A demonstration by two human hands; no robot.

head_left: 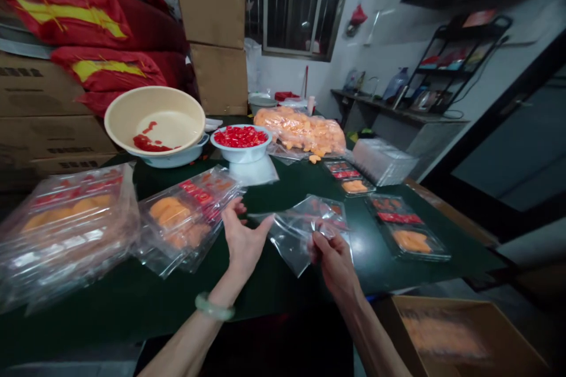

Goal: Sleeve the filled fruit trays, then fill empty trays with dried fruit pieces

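My left hand (242, 237) has its fingers spread and touches the open edge of a clear plastic bag (295, 234) above the dark green table (283, 188). My right hand (332, 259) is closed on the same bag from the right, thumb and fingers pinching the film. Behind the bag lies a clear tray (328, 211) with red and orange contents. A pale green bangle (214, 307) sits on my left wrist. To the left of my hands lies a pile of bagged trays (186, 215).
More bagged trays (66, 221) are stacked far left. A cream basin (154, 121), a white bowl of red pieces (241, 141) and a bag of orange pieces (300, 129) stand behind. Filled trays (409, 230), empty trays (384, 159) and a cardboard box (460, 336) are at right.
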